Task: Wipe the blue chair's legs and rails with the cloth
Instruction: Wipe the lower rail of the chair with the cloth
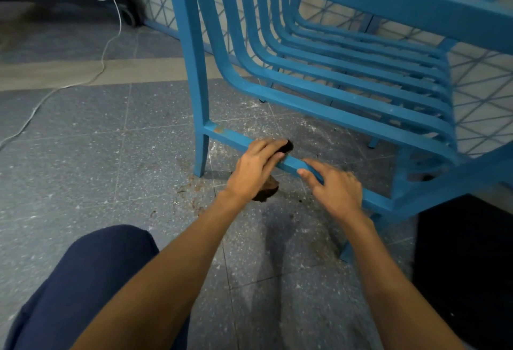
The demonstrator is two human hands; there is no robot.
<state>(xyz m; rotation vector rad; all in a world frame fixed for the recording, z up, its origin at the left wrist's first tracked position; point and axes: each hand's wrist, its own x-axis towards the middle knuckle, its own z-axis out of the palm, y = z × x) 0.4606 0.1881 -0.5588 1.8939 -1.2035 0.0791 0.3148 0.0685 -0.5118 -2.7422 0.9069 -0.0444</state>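
Left hand (256, 168): grip round dark brown cloth (287, 145) on blue slatted chair's lower rail (236, 137). Right hand (337, 187): grip wide. Your cloth's hanging end may gather floor grit (194, 184).

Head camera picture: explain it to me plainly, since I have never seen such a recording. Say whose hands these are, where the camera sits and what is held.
There is no machine here. A person wears one wide-angle camera on the head, looking down at their own two bare hands. In front stands a blue slatted chair on a grey speckled tile floor. The left hand grips a dark brown cloth against the chair's low side rail. The right hand, slightly blurred, rests on the same rail and holds nothing else. Brown crumbs lie on the floor, a thin white cable trails at the left, and a knee in dark blue trousers shows below.
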